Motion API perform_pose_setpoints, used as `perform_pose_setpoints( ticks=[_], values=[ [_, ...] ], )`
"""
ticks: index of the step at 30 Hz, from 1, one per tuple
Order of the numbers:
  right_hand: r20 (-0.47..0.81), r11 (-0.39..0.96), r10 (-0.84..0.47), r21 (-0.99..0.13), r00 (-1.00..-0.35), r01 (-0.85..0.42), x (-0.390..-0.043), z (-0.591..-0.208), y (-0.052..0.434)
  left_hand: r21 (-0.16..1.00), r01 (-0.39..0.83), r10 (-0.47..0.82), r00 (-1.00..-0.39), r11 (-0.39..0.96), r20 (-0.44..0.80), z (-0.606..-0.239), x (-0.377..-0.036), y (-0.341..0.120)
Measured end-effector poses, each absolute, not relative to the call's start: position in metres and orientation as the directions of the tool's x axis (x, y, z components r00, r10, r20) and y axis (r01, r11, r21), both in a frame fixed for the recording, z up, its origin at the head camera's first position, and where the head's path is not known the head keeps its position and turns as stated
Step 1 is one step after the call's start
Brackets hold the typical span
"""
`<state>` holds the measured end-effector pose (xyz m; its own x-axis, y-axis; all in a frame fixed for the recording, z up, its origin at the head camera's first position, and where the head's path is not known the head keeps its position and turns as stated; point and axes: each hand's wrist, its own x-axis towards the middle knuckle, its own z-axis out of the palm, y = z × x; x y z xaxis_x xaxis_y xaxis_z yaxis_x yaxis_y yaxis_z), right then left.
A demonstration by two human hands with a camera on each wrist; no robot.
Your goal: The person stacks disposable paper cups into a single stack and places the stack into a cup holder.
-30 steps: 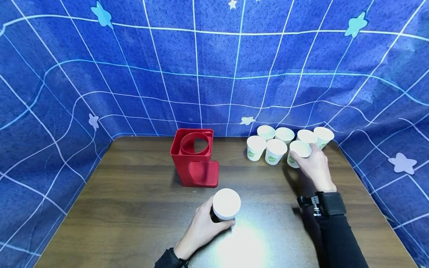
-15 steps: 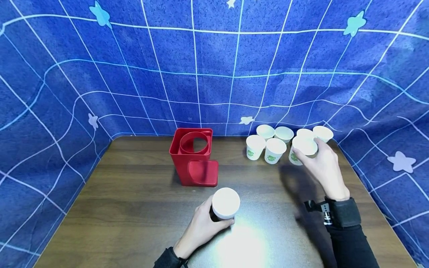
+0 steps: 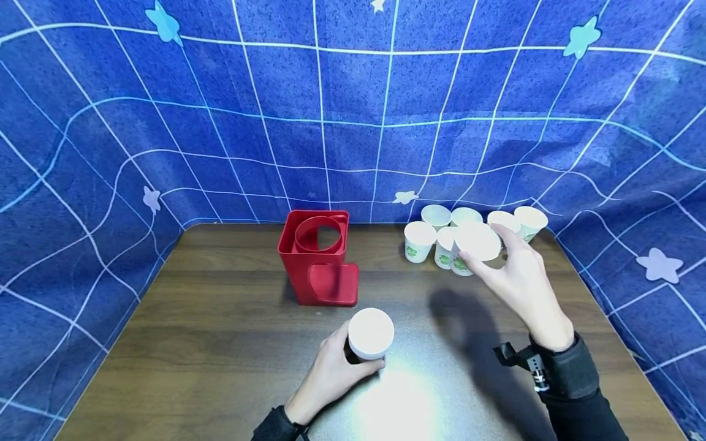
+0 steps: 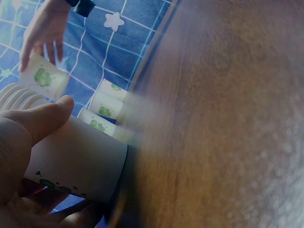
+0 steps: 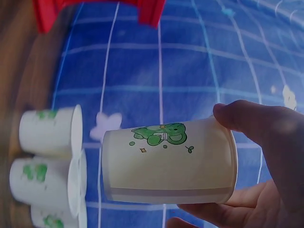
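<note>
My right hand [image 3: 515, 278] grips a white paper cup with a green print [image 3: 472, 248] [image 5: 168, 161], lifted off the table in front of the cup cluster. My left hand [image 3: 333, 370] grips another white paper cup [image 3: 371, 334] [image 4: 78, 164] that stands on the table near the front middle. Several more white cups [image 3: 436, 229] stand at the back right. A red cup holder [image 3: 318, 256] with a round opening on top sits at the back middle, just beyond the left hand's cup.
The dark wooden table [image 3: 209, 343] is ringed by a blue grid-patterned cloth with stars [image 3: 353, 110] at the back and both sides. Bright glare lies on the table by the left hand. A black wristband sits on the right wrist [image 3: 562, 367].
My right hand has lifted one cup out of the cluster and carried it leftward and toward me. The left hand and its cup have stayed put.
</note>
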<state>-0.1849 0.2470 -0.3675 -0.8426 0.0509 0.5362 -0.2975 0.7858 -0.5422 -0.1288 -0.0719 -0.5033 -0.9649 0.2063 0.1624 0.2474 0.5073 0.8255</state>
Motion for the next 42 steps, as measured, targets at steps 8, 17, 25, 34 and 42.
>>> perform_pose_setpoints(
  ticks=[8,17,25,34,42],
  values=[
    [0.472,0.709,-0.082,-0.591,-0.878,-0.384,-0.169,-0.354,0.216,0.826,0.249,0.206,-0.965,0.506,0.165,-0.503,-0.129,-0.072],
    [0.402,0.613,-0.255,-0.636,-0.880,-0.468,-0.153,-0.344,0.186,0.813,0.271,0.208,-0.960,0.515,0.189,-0.504,-0.129,-0.072],
    [0.384,0.495,-0.402,-0.673,-0.831,-0.550,-0.145,-0.349,0.165,0.816,0.275,0.207,-0.959,0.508,0.194,-0.504,-0.130,-0.072],
    [0.312,0.502,-0.459,-0.681,-0.832,-0.533,-0.138,-0.371,0.147,0.813,0.289,0.216,-0.955,0.505,0.205,-0.504,-0.130,-0.072],
    [0.323,0.489,-0.498,-0.662,-0.805,-0.568,-0.139,-0.393,0.138,0.820,0.288,0.205,-0.955,0.494,0.212,-0.505,-0.128,-0.072]
  ],
)
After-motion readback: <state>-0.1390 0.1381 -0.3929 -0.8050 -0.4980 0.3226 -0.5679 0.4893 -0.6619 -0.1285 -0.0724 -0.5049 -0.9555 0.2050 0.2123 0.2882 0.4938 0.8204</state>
